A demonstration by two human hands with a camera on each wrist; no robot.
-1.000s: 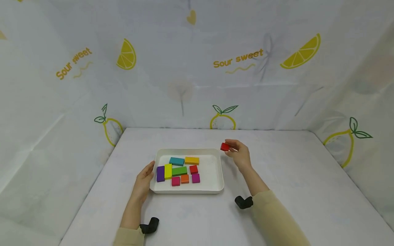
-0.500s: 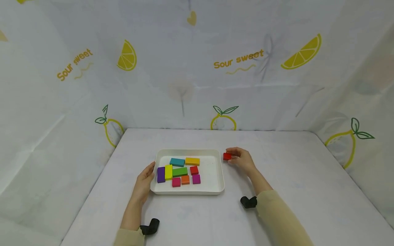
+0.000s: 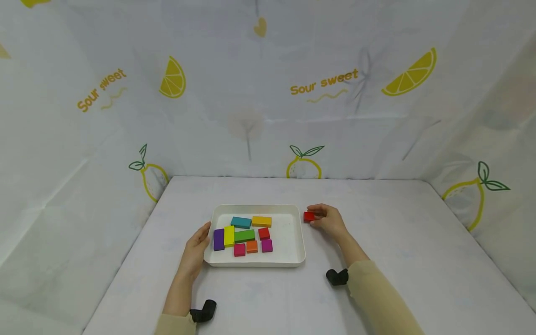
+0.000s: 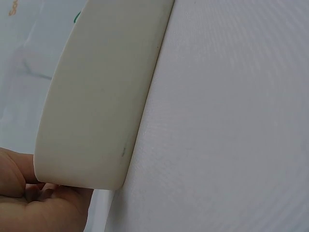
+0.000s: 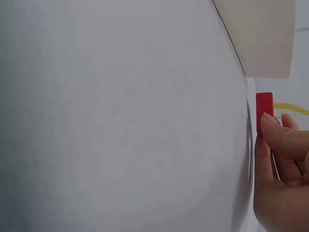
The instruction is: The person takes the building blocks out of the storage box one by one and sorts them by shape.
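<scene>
My left hand (image 3: 194, 245) grips the left side of a shallow white tray (image 3: 293, 253), thumb near the rim. In the left wrist view that thumb (image 4: 21, 166) meets the tray's corner (image 4: 82, 140), which hides part of the hand. A red block (image 3: 308, 217) sits between the thumb and fingers of my right hand (image 3: 332, 222), just outside the tray's right wall. The right wrist view shows the thumb against that red block (image 5: 264, 108); whether it touches the table is unclear. On the tray lie purple (image 3: 219, 239), yellow (image 3: 229, 236) and green blocks (image 3: 244, 236).
The tray also bears teal (image 3: 241, 222), amber (image 3: 261, 221), red (image 3: 264, 233), pink (image 3: 239, 250), orange (image 3: 251, 246) and magenta blocks (image 3: 266, 245) on its left and middle. A white cloth covers the table (image 3: 389, 232). A lemon-printed sheet (image 3: 234, 102) hangs behind.
My right hand has come down and toward me with the red block, then nearly stopped beside the tray. The left hand and the blocks on the tray have kept their places.
</scene>
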